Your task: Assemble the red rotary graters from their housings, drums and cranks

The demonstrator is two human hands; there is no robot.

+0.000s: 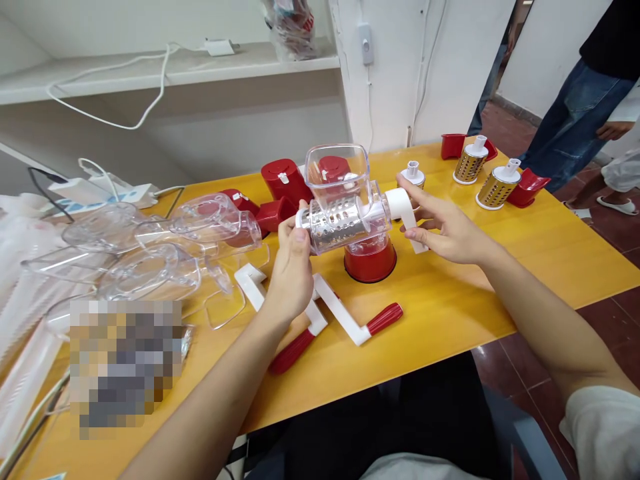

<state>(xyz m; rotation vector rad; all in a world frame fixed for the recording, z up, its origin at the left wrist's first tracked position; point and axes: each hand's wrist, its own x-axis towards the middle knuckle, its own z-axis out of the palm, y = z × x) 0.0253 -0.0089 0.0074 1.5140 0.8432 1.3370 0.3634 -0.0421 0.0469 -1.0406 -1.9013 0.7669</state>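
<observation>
A rotary grater [347,217] with a clear plastic housing, a steel drum inside and a red base [370,261] stands on the yellow table [450,307]. My left hand [293,267] grips the open drum end of the housing. My right hand [443,223] holds the white crank handle [407,210] fitted at the other end. Two loose white cranks with red grips [357,320] lie on the table just in front of the grater, under my left wrist.
Several clear grater housings [165,253] lie piled at the left. Red bases [285,180] stand behind the grater. Gold drums [493,187] and red parts [533,185] sit at the far right edge. A person in jeans [575,113] stands beyond the table's right corner.
</observation>
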